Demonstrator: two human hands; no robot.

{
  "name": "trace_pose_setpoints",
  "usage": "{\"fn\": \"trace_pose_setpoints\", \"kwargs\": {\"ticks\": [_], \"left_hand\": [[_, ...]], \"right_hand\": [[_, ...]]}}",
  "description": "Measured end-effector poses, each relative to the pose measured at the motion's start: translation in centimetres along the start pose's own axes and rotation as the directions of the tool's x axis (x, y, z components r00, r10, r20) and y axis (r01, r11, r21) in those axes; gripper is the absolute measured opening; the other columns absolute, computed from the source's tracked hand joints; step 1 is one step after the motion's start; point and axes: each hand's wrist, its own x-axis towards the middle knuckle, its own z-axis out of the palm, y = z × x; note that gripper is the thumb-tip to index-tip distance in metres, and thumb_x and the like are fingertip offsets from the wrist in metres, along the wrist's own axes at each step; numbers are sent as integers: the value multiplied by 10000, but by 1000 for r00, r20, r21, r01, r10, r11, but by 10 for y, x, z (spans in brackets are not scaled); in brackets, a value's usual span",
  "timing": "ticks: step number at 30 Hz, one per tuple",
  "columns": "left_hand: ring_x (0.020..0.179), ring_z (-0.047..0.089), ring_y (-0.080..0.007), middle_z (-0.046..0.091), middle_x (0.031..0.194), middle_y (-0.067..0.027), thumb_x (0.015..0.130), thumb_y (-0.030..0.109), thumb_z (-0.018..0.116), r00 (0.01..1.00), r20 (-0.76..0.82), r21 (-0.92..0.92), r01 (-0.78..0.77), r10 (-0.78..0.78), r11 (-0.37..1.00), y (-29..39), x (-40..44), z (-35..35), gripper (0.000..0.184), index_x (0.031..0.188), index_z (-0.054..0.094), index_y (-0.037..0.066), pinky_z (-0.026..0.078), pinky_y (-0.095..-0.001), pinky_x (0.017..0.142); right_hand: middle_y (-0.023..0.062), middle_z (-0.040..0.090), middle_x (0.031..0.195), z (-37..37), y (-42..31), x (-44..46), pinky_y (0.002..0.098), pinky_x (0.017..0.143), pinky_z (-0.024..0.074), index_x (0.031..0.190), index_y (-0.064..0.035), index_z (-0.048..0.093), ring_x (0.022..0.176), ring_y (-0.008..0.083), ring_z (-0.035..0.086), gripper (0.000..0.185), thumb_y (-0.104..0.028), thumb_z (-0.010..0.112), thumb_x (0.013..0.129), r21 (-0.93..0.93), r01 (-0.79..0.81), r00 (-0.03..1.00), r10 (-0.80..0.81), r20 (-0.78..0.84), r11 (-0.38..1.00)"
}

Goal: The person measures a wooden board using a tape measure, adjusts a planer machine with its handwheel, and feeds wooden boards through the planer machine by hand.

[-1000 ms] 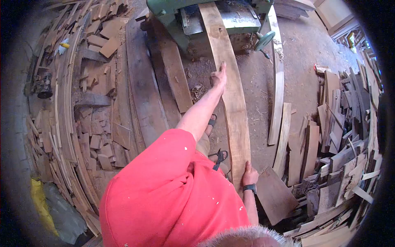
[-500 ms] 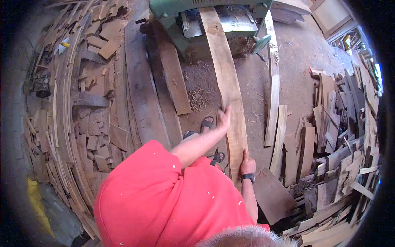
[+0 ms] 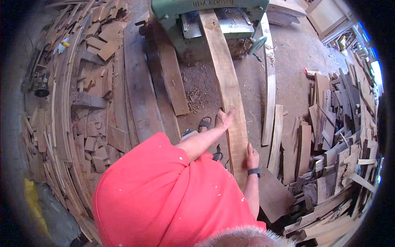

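Note:
A long wooden board [image 3: 230, 86] runs from in front of my body into the opening of a green planing machine [image 3: 210, 10]. My left hand [image 3: 224, 119] grips the board's left edge about midway along the visible length, with part of the hand over the top face. Closer to my body, my right hand [image 3: 252, 157], with a dark watch on the wrist, is closed around the right edge. Its fingers under the board are hidden. The board's near end is partly covered by my red shirt.
A handwheel [image 3: 257, 45] juts from the machine's right side. Long planks [image 3: 142, 82] lie to the left beside piled offcuts [image 3: 92, 111]. On the right are narrow boards [image 3: 269, 90] and a heap of scrap wood [image 3: 329, 111]. Shavings [image 3: 196, 100] litter the floor.
The board has slid slightly farther into the machine. My left hand, blurred before, now rests on the board's left edge. My right hand has moved forward with the board.

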Motion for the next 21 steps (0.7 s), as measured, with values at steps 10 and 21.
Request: {"fn": "trace_pose_setpoints", "kwargs": {"ticks": [10,21], "left_hand": [[997,670,-402,682,1024,-282,747,662,701,999,-7,-15,-36,35,999,3,38,4,820,1087,599,-77,525,-454,827],[1056,632,-445,629,1091,-353,745,715,669,996,-38,-4,-83,83,997,15,72,-1,945,1123,543,-143,504,-479,859]], "right_hand": [[206,631,740,-59,154,-169,394,676,481,811,35,618,727,247,635,524,-485,678,837,89,-213,974,204,100,973],[273,678,894,-32,145,-172,477,760,500,952,36,642,880,431,658,690,-627,682,766,-160,-257,965,246,-84,953]]}}
